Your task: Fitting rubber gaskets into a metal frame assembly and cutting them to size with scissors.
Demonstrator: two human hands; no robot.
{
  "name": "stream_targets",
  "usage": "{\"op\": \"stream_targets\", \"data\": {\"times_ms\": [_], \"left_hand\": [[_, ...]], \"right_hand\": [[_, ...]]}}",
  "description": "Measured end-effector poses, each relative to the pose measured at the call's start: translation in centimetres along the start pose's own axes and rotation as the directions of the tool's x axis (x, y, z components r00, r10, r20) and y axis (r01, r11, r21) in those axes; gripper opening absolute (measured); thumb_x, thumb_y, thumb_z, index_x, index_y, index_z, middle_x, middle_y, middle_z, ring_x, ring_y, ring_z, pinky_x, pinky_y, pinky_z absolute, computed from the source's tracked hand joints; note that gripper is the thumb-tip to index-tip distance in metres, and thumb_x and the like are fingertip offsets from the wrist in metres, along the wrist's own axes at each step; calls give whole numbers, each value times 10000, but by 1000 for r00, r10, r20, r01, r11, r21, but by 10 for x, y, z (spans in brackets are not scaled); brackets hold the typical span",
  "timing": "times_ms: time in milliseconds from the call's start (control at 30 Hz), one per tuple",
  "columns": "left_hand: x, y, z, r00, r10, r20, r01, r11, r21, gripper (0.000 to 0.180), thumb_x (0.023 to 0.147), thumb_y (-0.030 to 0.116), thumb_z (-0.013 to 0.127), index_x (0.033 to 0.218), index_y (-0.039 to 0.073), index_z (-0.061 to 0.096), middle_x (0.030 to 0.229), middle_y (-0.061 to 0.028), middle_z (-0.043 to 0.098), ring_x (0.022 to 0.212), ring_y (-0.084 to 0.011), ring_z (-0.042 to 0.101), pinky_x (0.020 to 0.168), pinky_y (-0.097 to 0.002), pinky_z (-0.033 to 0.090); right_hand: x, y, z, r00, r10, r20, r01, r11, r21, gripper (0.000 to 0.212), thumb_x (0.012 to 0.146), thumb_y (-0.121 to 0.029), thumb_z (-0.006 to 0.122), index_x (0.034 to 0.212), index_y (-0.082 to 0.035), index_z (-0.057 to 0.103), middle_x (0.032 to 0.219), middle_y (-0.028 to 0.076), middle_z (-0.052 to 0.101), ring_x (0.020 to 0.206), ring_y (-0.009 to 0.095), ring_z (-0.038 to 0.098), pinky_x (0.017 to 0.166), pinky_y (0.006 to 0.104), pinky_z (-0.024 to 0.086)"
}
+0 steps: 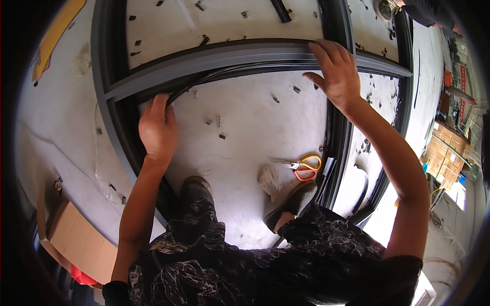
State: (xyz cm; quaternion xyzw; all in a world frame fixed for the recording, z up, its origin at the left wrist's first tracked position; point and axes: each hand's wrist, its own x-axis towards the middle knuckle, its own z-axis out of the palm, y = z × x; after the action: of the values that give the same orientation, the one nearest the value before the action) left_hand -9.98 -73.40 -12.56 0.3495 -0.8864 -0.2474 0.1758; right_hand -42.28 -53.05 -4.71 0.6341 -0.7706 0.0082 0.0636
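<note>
The left hand (157,130) curls at the black strip (210,75) (whether its grip pinches, one cannot tell); the right hand (338,76), loosely open, lies on the grey crossbar (229,52). The strip, bowing beside that bar, seems mid-fitting; pressing it straight seems called for.

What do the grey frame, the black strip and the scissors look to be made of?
Grey frame: probably coated metal, given its even satin grey and crisp edges.
Black strip: likely rubber or soft plastic; it bends smoothly, with a faint sheen.
Scissors: shiny, steel-looking blades; smooth yellow and red handles, perhaps plastic.
</note>
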Motion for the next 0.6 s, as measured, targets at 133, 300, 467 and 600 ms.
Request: {"op": "stream_targets", "data": {"times_ms": [133, 300, 467, 600], "left_hand": [[5, 1, 0, 999, 10, 35, -11, 1000, 10, 184, 864, 34, 616, 1047, 61, 614, 928, -167, 659, 822, -391, 627, 714, -436, 512], [7, -2, 4, 998, 57, 22, -57, 997, 44, 183, 866, 44, 627, 1049, 57, 613, 936, -164, 661, 831, -387, 633, 719, -431, 516], [-1, 1, 1, 987, -79, 138, 59, 988, 144, 197, 903, 91, 636, 1085, 15, 638, 990, -178, 669, 875, -365, 644, 749, -385, 524], [7, 14, 9, 979, 170, 113, -177, 983, 50, 228, 925, 152, 631, 1107, 17, 660, 982, -171, 674, 874, -357, 643, 756, -396, 519]], "right_hand": [[0, -4, 37, 996, 58, -63, -52, 995, 88, 665, 723, -312, 794, 1293, -63, 560, 1245, 115, 601, 1147, 331, 553, 987, 437, 445], [3, -6, 51, 978, 96, -185, -90, 995, 41, 577, 747, -322, 774, 1229, -57, 599, 1174, 95, 638, 1098, 322, 570, 974, 442, 448], [3, -18, 51, 981, 155, -121, -141, 983, 116, 538, 769, -342, 761, 1208, -77, 598, 1190, 92, 611, 1137, 308, 538, 996, 457, 412], [4, -16, 59, 968, 192, -160, -149, 958, 244, 562, 778, -353, 760, 1238, -79, 588, 1198, 97, 597, 1164, 315, 510, 1025, 465, 384]]}}
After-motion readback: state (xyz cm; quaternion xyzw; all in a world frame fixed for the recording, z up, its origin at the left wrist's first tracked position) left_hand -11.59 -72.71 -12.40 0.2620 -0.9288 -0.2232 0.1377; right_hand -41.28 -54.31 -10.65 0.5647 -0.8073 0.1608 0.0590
